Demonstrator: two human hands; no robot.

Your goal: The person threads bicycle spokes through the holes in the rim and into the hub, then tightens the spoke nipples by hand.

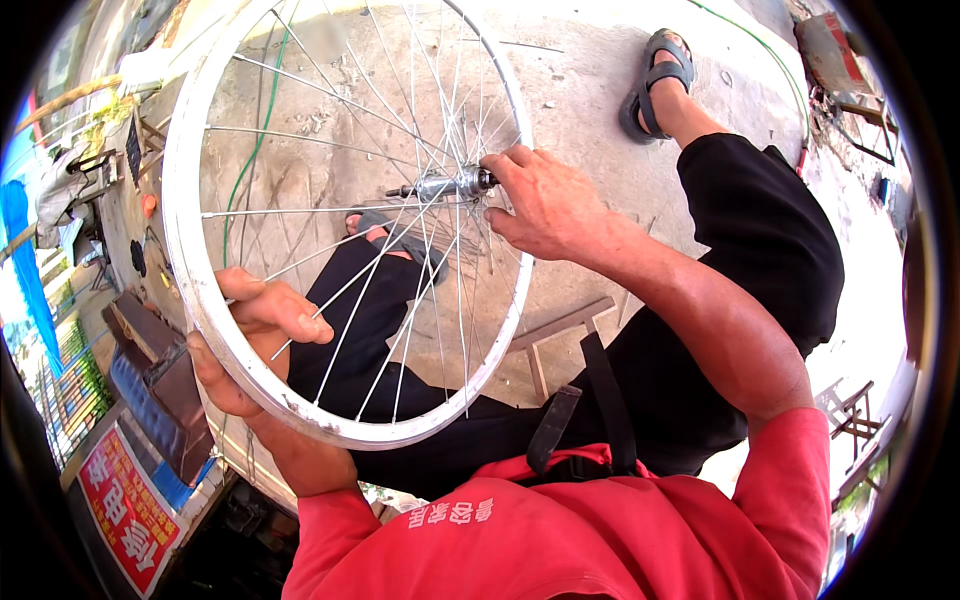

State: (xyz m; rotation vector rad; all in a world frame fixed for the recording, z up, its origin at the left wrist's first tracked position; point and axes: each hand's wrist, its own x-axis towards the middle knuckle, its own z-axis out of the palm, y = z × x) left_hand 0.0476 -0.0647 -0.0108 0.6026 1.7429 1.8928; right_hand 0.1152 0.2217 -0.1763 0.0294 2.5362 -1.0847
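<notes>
A silver bicycle wheel [183, 150] with thin spokes is held up and tilted before me, above my lap. My left hand [250, 335] grips the lower left of its rim, fingers curled over the metal among the spokes. My right hand [545, 205] is at the right end of the metal hub [443, 188], its fingers bent around that end and the nearby spokes; part of what the fingertips touch is hidden. The hub's threaded axle sticks out toward the left.
My sandaled feet [655, 85] are on the concrete floor [590, 290]. A wooden stool frame [565, 325] lies under the wheel. Green hose [752, 35] runs along the ground. At left are a dark padded seat [150, 400], a red sign [125, 510] and blue sheeting [30, 260].
</notes>
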